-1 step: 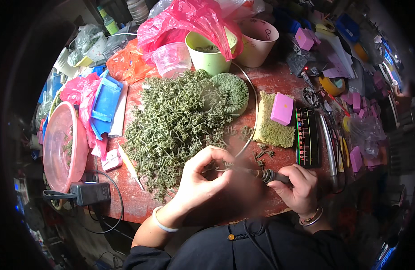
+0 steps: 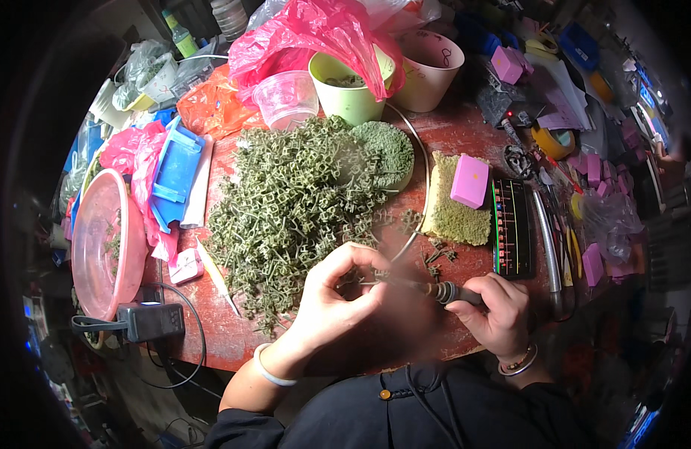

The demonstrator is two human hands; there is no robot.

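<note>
My right hand (image 2: 501,310) grips the dark handle of a soldering iron (image 2: 459,293), whose thin metal shaft points left. Close to its tip, my left hand (image 2: 344,292) has thumb and forefinger bent toward each other around a small piece too blurred to name. Just beyond my left hand spreads a big heap of small green pieces (image 2: 285,202), many shaped like little open frames with stems. A round green textured block (image 2: 387,156) touches the heap's right edge. A few loose green pieces (image 2: 437,254) lie beyond the iron.
At right are a yellow-green sponge (image 2: 456,221) with a pink block (image 2: 470,182), a phone-like screen (image 2: 510,232) and tools. Cups (image 2: 345,101) and pink plastic bags (image 2: 308,37) stand at the back. A pink basin (image 2: 106,239) and power bank (image 2: 154,322) sit at left.
</note>
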